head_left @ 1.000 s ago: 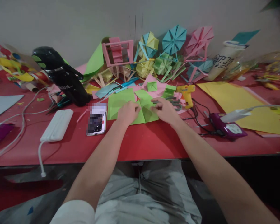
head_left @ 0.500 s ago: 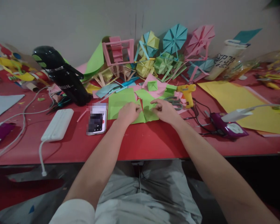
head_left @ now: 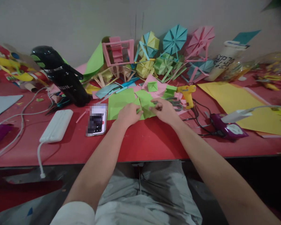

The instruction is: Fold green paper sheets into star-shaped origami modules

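Light green paper (head_left: pixel 121 99) lies in front of me, with a folded right part (head_left: pixel 145 98) that meets the rest along a narrow slit. My left hand (head_left: pixel 130 114) is closed on the lower edge near the slit, thumb and fingertips pinching the paper. On the other side my right hand (head_left: pixel 164 110) has curled fingers at the right part's edge, thumb close to the forefinger; its fingertips partly cover the paper there. A small folded green square (head_left: pixel 152 86) sits just behind, on pink paper. Scissors (head_left: pixel 176 103) lie beside my right hand.
A phone (head_left: pixel 97 120), a white power bank (head_left: pixel 56 126) and a black bottle (head_left: pixel 63 79) stand or lie left. Rightward are a yellow glue gun (head_left: pixel 187 93), a purple power strip (head_left: pixel 228 128) and yellow sheets (head_left: pixel 236 103). Paper wheel models (head_left: pixel 175 39) line the wall.
The red gap between the two green parts has narrowed, and the paper's lower edge has drawn up. My left fingers have shifted slightly right; my right fingers have curled in more.
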{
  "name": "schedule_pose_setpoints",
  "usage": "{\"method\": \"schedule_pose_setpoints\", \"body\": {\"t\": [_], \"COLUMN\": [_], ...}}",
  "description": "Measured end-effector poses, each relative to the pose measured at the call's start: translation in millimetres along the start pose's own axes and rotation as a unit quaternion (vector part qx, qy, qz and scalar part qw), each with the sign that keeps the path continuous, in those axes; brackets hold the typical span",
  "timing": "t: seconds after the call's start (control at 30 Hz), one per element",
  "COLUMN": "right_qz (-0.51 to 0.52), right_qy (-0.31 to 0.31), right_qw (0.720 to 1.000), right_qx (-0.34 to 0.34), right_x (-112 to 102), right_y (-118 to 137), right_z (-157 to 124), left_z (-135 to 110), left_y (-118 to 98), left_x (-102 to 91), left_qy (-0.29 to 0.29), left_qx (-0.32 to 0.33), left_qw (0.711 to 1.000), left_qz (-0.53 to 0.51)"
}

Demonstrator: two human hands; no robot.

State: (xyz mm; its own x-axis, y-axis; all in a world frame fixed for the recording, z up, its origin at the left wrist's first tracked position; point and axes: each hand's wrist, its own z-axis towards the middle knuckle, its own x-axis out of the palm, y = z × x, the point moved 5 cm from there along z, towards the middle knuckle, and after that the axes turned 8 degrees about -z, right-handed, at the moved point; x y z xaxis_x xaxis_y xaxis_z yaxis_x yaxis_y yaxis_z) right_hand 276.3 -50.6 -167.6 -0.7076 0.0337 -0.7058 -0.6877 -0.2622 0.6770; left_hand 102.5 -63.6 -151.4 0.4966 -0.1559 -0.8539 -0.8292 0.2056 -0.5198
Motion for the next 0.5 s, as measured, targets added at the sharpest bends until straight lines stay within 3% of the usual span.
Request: {"method": "schedule_pose_setpoints", "body": {"t": [0.27, 0.5], "right_qz": [-0.021, -0.011], "right_qy": [0.045, 0.047], "right_qw": [0.999, 0.999], "right_qx": [-0.019, -0.018], "right_x": [0.6, -0.2], "right_y": [-0.8, -1.2], "right_z": [-0.9, -2.5], "left_z": [3.8, 2.7], "left_y": [4.7, 4.8], "left_x": [2.5, 2.0], "left_qy": [-0.002, 0.0], "left_qx": [0.004, 0.001], "left_qw": [1.0, 1.0], "left_qz": [-0.017, -0.019]}}
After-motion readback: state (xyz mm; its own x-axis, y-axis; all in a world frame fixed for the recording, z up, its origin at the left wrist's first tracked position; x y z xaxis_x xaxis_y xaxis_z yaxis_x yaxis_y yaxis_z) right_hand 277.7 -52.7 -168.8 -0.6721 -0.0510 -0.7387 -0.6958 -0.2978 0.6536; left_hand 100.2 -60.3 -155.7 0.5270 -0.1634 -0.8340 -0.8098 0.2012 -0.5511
